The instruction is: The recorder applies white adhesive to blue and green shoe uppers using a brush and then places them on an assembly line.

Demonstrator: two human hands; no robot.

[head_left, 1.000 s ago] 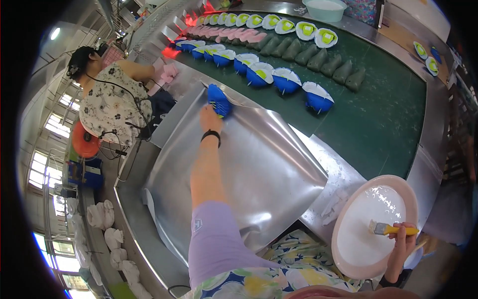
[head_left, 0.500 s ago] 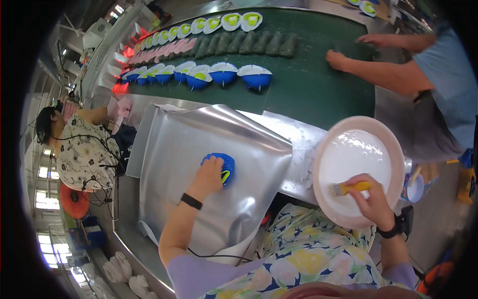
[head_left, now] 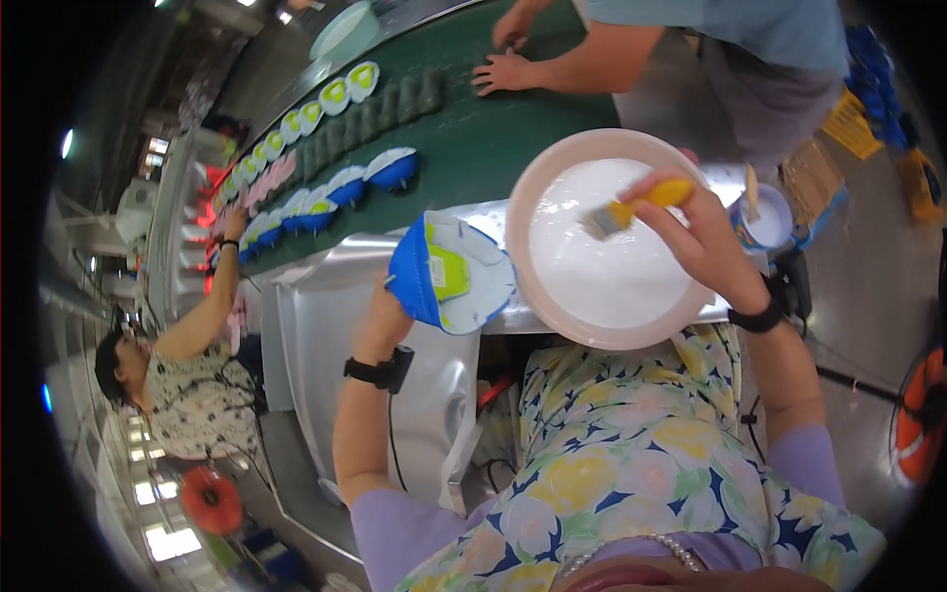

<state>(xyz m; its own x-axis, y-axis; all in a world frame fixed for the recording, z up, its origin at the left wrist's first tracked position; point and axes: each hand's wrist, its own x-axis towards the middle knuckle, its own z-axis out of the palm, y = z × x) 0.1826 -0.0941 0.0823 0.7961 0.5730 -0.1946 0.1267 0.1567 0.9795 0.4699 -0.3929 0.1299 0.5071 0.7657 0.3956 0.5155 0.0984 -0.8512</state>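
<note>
Holding a blue upper (head_left: 454, 281), left grip (head_left: 383, 318), and yellow brush (head_left: 621, 213), right grip (head_left: 705, 239) — silver sheet (head_left: 330, 321) near, green surface (head_left: 478, 138) ahead, windows (head_left: 173, 543) left.

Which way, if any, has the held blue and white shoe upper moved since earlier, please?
Yes: the upper went right, from over the silver metal sheet to beside the round pale pink basin.

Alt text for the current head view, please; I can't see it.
The left hand holds a blue-and-white shoe upper beside a pink basin of white liquid; the right hand holds a yellow-handled brush over it. Beyond, shoe pieces line a green surface, with two co-workers nearby.
</note>
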